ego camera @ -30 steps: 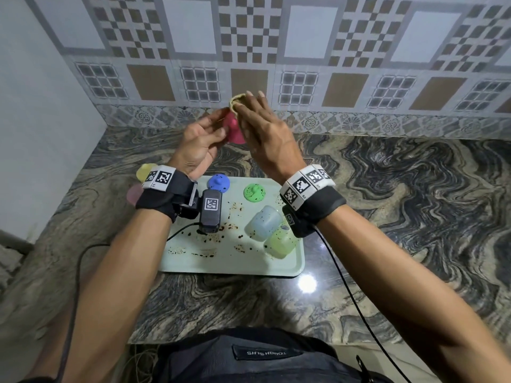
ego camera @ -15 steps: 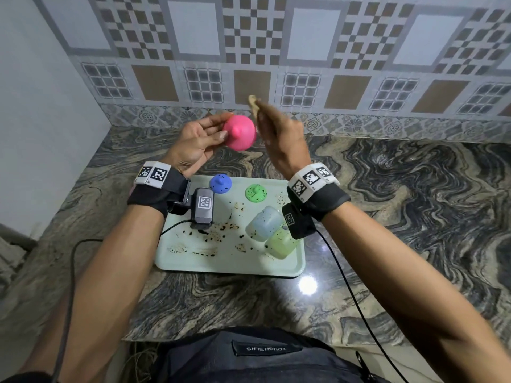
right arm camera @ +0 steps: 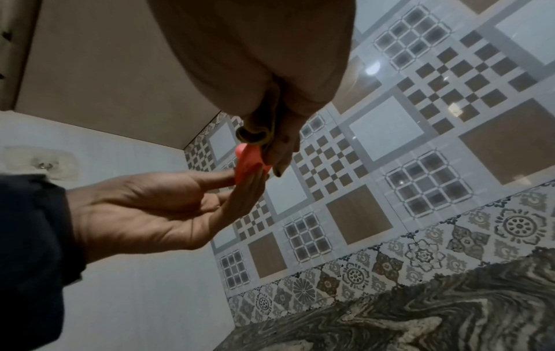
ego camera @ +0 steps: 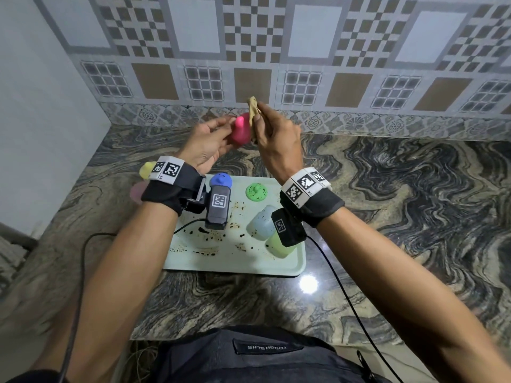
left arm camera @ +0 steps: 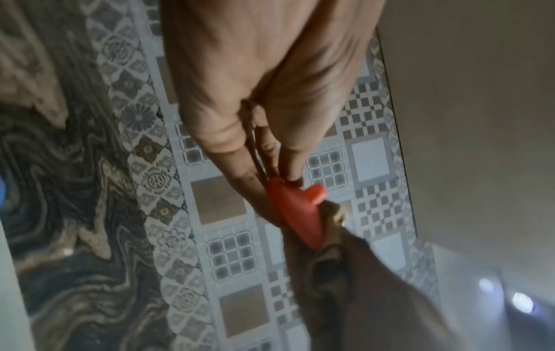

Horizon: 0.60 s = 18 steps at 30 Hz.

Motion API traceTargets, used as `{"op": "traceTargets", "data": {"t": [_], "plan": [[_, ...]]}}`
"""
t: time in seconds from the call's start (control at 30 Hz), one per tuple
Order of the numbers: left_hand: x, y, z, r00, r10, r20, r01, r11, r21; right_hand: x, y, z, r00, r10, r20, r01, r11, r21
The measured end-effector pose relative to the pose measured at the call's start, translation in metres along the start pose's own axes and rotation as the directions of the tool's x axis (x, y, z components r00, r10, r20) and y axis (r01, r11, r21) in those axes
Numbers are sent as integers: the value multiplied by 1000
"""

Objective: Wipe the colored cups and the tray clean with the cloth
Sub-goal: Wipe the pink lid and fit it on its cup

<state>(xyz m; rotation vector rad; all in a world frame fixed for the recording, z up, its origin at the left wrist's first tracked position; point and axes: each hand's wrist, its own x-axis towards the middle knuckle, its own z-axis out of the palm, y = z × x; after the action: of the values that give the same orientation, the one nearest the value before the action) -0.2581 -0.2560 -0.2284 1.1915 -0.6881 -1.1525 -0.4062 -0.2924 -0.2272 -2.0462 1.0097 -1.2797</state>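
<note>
Pink plastic sits between your two hands: your left hand (ego camera: 206, 146) pinches the pink lid (ego camera: 240, 131) by its rim, thumb on one side and fingertips on the other, with the little knob pointing up and back toward the tiled wall. Your right hand (ego camera: 276, 139) is closed around the bunched tan cloth (ego camera: 252, 110) and presses it against the face of the lid that lies toward it, so the surface to wipe lies just to the left of that hand and touches the cloth. Both hands are raised above the counter (ego camera: 401, 189), beyond the far edge of the tray (ego camera: 300, 265). Below your wrists, the tray carries dark crumbs and smears, a blue lid (ego camera: 221, 179), a speckled green lid (ego camera: 257, 192), and a pale blue cup (ego camera: 261, 221) and a pale green cup (ego camera: 276, 246) lying near your right wrist. A yellow lid (ego camera: 145, 170) and a pink cup (ego camera: 138, 190) rest on the counter beneath your left wrist. Nothing stands between cloth and lid; I judge the tray and remaining pieces are yet to be wiped.
</note>
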Motion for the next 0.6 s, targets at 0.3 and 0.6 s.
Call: {"op": "traceTargets", "data": {"t": [0.3,0.6], "plan": [[-10,9,1,996,81,23,-78,992,-95,2,0,-6,996,71,-60,-68,997,40],[-10,1,13,977,203,-65,-201,979,27,5,5,-8,996,-2,-92,-9,993,-117]]}}
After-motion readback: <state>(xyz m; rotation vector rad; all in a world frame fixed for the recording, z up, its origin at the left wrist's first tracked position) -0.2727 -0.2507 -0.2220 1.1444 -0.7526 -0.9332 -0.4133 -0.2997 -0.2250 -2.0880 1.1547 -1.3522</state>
